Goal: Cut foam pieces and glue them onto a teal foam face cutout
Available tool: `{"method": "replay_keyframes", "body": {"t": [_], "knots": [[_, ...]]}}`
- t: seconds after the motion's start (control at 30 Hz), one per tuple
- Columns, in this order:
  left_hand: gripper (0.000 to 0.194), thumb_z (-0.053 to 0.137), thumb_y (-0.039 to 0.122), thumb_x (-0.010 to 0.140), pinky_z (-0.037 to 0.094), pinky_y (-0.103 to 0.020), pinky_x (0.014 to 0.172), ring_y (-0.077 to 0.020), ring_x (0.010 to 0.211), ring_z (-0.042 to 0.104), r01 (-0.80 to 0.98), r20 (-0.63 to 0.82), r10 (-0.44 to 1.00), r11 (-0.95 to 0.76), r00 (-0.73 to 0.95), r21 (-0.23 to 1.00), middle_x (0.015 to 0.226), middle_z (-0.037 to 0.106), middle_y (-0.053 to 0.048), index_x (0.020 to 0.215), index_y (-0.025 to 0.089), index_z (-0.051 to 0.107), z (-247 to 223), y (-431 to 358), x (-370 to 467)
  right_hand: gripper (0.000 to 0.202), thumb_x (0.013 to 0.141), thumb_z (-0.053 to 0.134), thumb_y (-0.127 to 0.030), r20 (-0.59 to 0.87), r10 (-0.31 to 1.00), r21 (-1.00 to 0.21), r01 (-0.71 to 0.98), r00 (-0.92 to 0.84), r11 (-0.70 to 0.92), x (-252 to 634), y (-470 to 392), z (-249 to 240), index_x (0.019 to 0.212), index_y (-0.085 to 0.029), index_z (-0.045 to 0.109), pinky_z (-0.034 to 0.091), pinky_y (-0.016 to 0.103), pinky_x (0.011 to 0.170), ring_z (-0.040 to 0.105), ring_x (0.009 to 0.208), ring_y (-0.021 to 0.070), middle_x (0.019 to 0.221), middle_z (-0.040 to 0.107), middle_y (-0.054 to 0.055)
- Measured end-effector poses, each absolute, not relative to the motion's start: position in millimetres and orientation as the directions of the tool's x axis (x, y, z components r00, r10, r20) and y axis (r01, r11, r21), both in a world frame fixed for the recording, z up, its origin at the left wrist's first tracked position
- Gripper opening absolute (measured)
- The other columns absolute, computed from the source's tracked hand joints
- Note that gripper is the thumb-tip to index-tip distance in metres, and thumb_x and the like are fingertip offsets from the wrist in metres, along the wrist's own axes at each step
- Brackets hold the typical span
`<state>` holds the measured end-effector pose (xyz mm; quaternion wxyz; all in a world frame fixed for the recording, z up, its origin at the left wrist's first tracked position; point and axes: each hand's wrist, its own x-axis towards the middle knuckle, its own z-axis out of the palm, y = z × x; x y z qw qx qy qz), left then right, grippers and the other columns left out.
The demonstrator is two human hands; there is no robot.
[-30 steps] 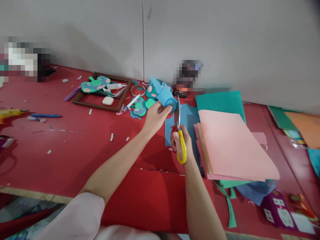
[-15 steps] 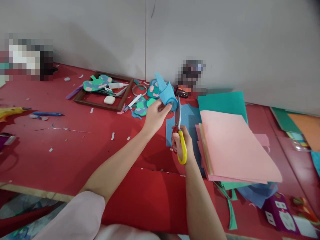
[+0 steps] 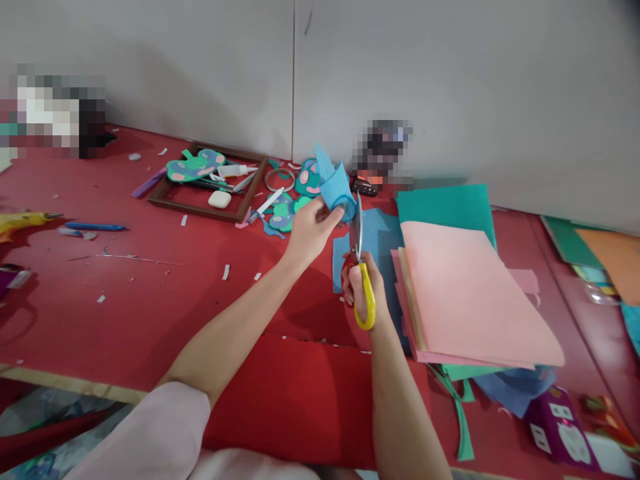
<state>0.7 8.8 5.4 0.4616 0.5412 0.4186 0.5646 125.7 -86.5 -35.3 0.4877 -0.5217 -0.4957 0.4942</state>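
Observation:
A piece of blue felt (image 3: 334, 187), curled over, is pinched between the fingers and thumb of my left hand (image 3: 311, 230). My right hand (image 3: 369, 283) grips a pair of scissors (image 3: 367, 297) with one yellow and one red handle. Their blades point away from me, upright at the right edge of the felt. Whether the blades touch the felt I cannot tell. Under the hands lies a flat blue sheet (image 3: 377, 230). Behind my left hand are green shapes with blue and pink spots (image 3: 283, 212) and a ring like a tape roll (image 3: 280, 179).
A brown frame (image 3: 200, 212) holds a spotted green shape, pens and a white eraser (image 3: 219, 199). Pink sheets (image 3: 470, 293) are stacked at the right, above a purple power strip (image 3: 561, 427). A yellow glue gun (image 3: 23, 225) and blue pen (image 3: 97, 227) lie left. A wall (image 3: 210, 73) borders the table.
The hands, felt and scissors stay almost in place. The scissor handles look slightly closer together. The whole view has shifted a little.

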Motion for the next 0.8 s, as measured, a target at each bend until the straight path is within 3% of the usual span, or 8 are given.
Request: {"method": "replay_keyframes", "body": {"t": [0.5,0.8], "knots": [[0.013,0.055,0.028,0.081,0.042,-0.023,0.059,-0.0120,0.061,0.057,0.312,0.290,0.940,-0.333,0.178,0.890,0.068,0.062,0.000,0.075,0.016,0.057,11,5,-5,0.041,0.087,0.041,-0.059,-0.018,1.000,-1.000,0.002,-0.004,-0.018,126,-85,-40,0.106,-0.023,0.045,0.032,0.020,0.038,0.036,0.041,0.0064,0.062,0.042,-0.007],[0.014,0.056,0.027,0.080,0.045,-0.022,0.060,-0.0115,0.063,0.061,0.236,0.212,0.951,-0.264,0.223,0.935,0.066,0.062,0.001,0.072,0.016,0.054,16,8,-12,0.045,0.082,0.048,-0.061,-0.060,0.998,-0.998,-0.013,0.017,-0.059,129,-85,-37,0.105,-0.022,0.049,0.035,0.019,0.037,0.036,0.039,0.0056,0.059,0.043,-0.007]]}}
